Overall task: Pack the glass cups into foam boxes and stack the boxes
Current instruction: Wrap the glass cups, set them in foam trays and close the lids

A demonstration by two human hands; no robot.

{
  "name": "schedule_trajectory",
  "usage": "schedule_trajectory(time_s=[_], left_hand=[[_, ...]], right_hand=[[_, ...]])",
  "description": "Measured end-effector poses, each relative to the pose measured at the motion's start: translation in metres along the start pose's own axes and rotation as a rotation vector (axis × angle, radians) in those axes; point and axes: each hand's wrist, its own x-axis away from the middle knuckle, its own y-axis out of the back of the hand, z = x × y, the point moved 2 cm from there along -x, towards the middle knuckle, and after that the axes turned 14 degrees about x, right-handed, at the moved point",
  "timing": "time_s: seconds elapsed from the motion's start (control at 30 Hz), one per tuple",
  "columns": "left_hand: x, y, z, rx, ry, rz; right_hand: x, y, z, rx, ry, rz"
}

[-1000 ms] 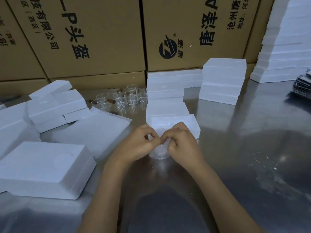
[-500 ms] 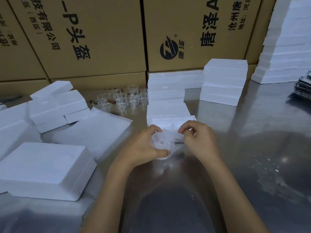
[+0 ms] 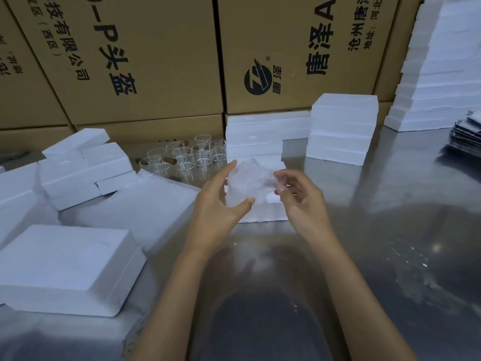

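Above the steel table (image 3: pixel 364 230), just in front of an open foam box (image 3: pixel 263 209): a glass cup in clear plastic wrap (image 3: pixel 250 181), held up between both hands. Left hand (image 3: pixel 218 204) spread wide, forefinger and thumb cradling the wrapped cup's left side. Right hand (image 3: pixel 299 196) loosely curled, fingertips pinching the wrap at its right edge. Further back, near the cardboard cartons (image 3: pixel 156 61): a cluster of bare glass cups (image 3: pixel 187 157) standing upright. To the left, loose foam boxes (image 3: pixel 78 162); behind and right, stacked foam boxes (image 3: pixel 343 128).
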Motion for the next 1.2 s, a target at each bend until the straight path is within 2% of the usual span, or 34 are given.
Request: schedule_trajectory(time_s=[0.13,0.27,0.5,0.63,0.9,1.1,1.2], left_hand=[[-0.008,-0.013,0.019,-0.007,0.029,0.0],[-0.008,-0.015,0.034,-0.013,0.068,-0.003],[-0.005,-0.015,0.042,-0.013,0.148,-0.037],[-0.003,-0.013,0.04,0.014,0.175,-0.098],[-0.002,-0.014,0.037,0.036,0.176,-0.108],[0.0,-0.017,0.039,0.07,0.174,-0.105],[-0.004,-0.014,0.04,0.201,0.201,-0.16]], right_hand=[[-0.002,-0.017,-0.018,0.211,0.032,-0.053],[0.0,-0.026,-0.037,0.562,-0.023,-0.104],[-0.001,-0.024,-0.035,0.455,-0.031,-0.066],[0.0,-0.022,-0.035,0.376,-0.113,-0.095],[0.004,-0.022,-0.033,0.489,-0.11,-0.175],[0.003,-0.026,-0.037,0.594,-0.147,-0.153],[0.004,-0.026,-0.034,0.547,-0.09,-0.199]])
